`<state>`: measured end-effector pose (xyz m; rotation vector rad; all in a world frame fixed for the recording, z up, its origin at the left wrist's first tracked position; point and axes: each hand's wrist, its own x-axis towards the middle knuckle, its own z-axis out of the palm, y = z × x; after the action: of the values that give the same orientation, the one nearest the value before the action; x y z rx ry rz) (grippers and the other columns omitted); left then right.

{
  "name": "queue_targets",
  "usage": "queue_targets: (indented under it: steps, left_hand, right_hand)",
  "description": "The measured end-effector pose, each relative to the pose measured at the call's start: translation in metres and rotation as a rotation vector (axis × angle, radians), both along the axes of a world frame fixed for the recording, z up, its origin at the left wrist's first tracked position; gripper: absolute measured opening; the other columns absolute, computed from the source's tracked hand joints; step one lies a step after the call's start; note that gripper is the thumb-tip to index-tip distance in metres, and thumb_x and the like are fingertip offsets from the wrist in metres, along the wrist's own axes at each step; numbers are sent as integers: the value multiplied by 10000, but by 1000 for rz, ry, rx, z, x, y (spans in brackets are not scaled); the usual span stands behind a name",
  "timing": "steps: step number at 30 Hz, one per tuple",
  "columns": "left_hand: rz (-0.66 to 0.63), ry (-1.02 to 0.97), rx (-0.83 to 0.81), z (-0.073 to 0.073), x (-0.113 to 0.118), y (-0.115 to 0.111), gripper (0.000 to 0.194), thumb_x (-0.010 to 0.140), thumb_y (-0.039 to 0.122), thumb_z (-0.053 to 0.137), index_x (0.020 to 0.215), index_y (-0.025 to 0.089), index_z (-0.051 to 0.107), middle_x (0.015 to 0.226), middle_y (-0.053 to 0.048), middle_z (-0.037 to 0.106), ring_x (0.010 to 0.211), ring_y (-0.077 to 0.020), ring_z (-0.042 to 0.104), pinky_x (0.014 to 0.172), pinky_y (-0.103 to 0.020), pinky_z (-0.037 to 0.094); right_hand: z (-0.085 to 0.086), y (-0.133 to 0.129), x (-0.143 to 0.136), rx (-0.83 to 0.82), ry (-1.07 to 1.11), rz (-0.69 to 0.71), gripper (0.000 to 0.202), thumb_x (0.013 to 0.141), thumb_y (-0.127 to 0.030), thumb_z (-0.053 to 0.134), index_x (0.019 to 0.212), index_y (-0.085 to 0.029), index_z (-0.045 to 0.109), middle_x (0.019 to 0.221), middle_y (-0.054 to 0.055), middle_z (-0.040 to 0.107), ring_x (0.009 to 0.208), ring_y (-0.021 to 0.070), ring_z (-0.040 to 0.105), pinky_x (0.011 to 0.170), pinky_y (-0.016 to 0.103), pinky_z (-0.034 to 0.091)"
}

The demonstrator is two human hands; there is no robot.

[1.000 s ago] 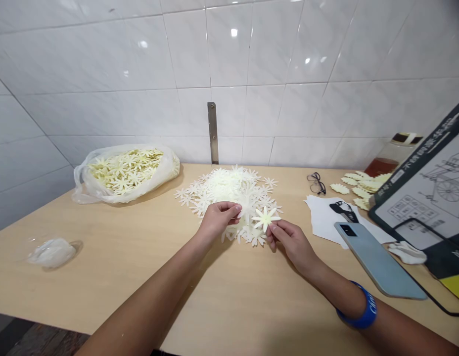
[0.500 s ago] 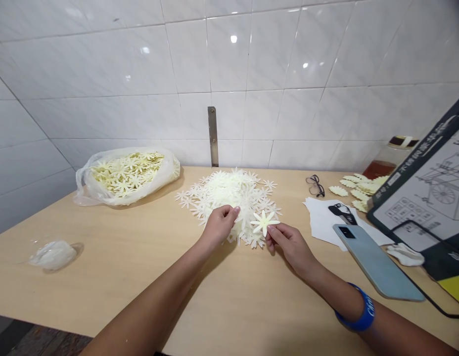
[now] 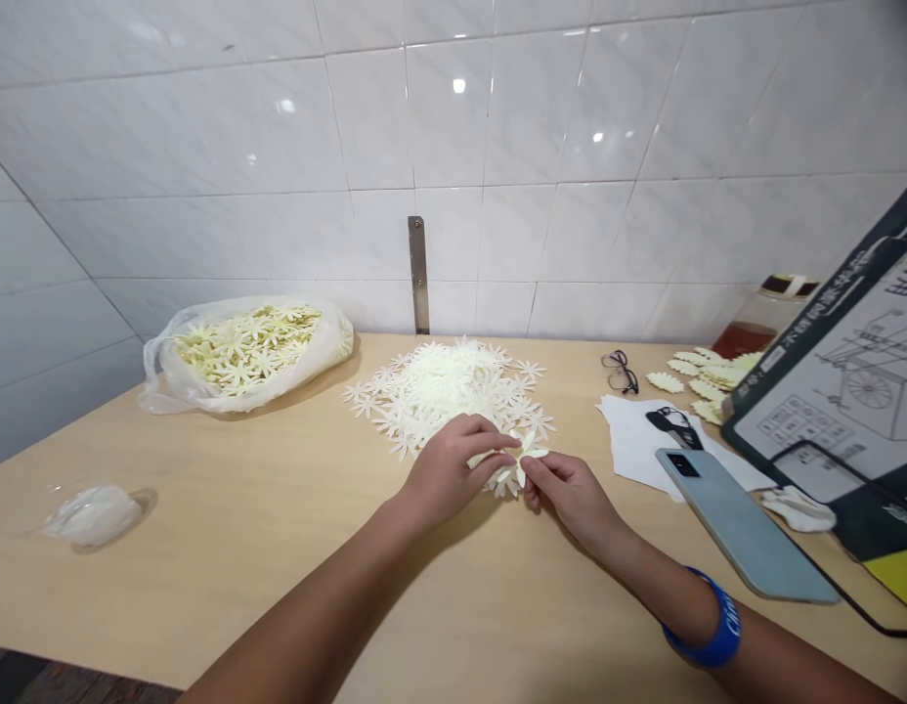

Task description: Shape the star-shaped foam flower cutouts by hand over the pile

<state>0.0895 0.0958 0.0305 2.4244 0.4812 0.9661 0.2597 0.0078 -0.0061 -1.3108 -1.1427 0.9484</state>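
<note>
My right hand pinches a pale yellow flower cutout by its right-hand petals, between thumb and fingers. From the left, my left hand reaches over with thumb and fingertips closed at the flower's left petals, partly covering them. Some of its petals look bent upward. Just behind both hands spreads a heap of white flower cutouts, its near edge partly hidden by my left hand. A blue wristband circles my right forearm.
At the back left lies a plastic bag full of yellowish flower cutouts. A small clear bag with white contents sits at the left. On the right are glasses, white paper, a phone, a jar and a leaning printed box.
My left hand has moved right, from over the heap to the flower in my right hand. The flower's petals now look more bent. My right hand has barely moved.
</note>
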Motion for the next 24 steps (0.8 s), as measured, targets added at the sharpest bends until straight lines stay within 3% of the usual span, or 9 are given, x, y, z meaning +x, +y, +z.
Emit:
queue_targets:
  steps: [4,9,12,17,20,24]
  left_hand:
    - [-99,54,-26,0,1,-3,233,933,325,538,1041,257,733,949,-48,673,908,-165,603,820,-295,472]
    - [-111,-6,-251,3,6,-7,172,876,264,582,899,220,747,904,-47,690,832,-149,615,707,-255,457]
    - [-61,-39,-439,2,10,-11,140,806,202,596,819,196,736,854,-45,701,785,-148,606,668,-244,440]
    - [100,-233,-840,3,12,-4,127,741,283,661,737,157,671,768,-22,660,720,-123,573,681,-231,445]
    - [160,-418,-984,4,10,6,125,716,265,660,720,157,597,725,14,599,658,-81,539,695,-219,460]
    - [229,-448,-1088,4,8,11,139,737,260,633,808,174,548,612,49,533,571,-81,543,621,-229,483]
  right_hand:
    - [-3,1,1,0,6,25,524,765,-655,638,564,-173,595,514,12,549,499,134,500,516,277,399]
    - [-4,1,1,18,33,51,510,762,-643,651,570,-174,588,513,-2,524,485,126,477,505,276,392]
    - [-4,0,0,22,10,72,473,792,-606,643,606,-173,604,527,-5,523,506,129,475,511,274,387]
    - [-1,-2,0,48,-61,68,445,840,-571,600,628,-179,597,540,-6,520,528,136,472,533,283,388]
    - [0,-2,0,46,-91,38,443,864,-551,575,611,-186,573,537,-8,516,534,137,471,554,286,387]
    - [0,-2,0,48,-118,15,456,882,-544,547,589,-195,550,538,-5,521,546,143,481,575,291,390]
